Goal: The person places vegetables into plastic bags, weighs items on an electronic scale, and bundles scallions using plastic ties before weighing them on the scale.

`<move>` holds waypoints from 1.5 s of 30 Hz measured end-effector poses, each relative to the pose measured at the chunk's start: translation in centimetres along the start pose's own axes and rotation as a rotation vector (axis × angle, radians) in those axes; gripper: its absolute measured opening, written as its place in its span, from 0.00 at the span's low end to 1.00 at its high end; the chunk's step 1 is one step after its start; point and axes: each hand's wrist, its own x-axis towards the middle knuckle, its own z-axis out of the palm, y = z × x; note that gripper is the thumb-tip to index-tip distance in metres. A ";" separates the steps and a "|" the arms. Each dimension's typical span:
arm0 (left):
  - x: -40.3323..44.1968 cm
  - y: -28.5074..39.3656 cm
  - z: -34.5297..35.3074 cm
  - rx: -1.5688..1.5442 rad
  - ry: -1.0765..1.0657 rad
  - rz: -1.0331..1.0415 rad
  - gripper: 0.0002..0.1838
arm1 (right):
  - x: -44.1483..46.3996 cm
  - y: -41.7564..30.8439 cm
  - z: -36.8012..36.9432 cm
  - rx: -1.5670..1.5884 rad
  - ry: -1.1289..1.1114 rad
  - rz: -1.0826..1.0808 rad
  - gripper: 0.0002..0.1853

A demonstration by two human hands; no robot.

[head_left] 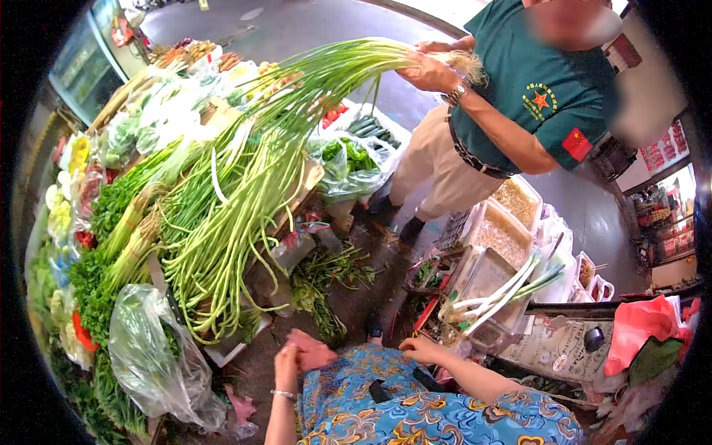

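Note:
My left hand, with a bracelet at its wrist, is closed on a crumpled pinkish-red plastic bag in front of my patterned clothing. My right hand hovers by my waist, fingers loosely apart, with nothing visible in it. Across from me, a person in a green shirt grips a large bunch of green onions by the root end. Its long leaves droop over the vegetable stall. Yardlong beans hang off the stall's near edge, left of my hands.
A clear plastic bag lies over greens at the left. Leafy scraps litter the floor ahead. To the right stand tubs of bean sprouts, leeks and a worn counter with a red bag.

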 end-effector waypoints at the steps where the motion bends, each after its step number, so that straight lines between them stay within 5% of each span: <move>1: 0.0 -0.8 1.3 0.094 -0.054 -0.034 0.20 | -0.1 0.5 0.1 0.006 -0.013 0.005 0.20; 10: -1.1 -2.8 8.5 -0.155 -0.200 -0.076 0.17 | -0.2 5.7 0.5 0.036 0.059 -0.030 0.21; 18: -2.3 -2.6 10.1 0.004 -0.193 0.031 0.20 | -1.4 7.2 1.2 0.019 0.121 0.024 0.18; 22: -1.1 -4.2 8.6 -0.005 -0.208 -0.080 0.22 | -0.5 11.7 7.1 0.310 0.251 0.065 0.16; 28: 0.1 -4.5 5.0 0.113 -0.269 -0.108 0.20 | -4.0 7.8 12.9 0.569 0.271 0.349 0.16; 33: 1.6 -6.3 3.3 0.156 -0.395 -0.091 0.18 | -2.4 3.7 18.0 0.684 0.341 0.355 0.15; 38: 4.5 -9.1 4.2 0.107 -0.333 -0.152 0.18 | 5.5 0.5 20.1 0.638 0.473 0.009 0.15; 45: 11.7 -19.3 6.5 0.136 -0.238 -0.031 0.17 | 21.6 -1.7 18.1 0.340 0.367 -0.188 0.12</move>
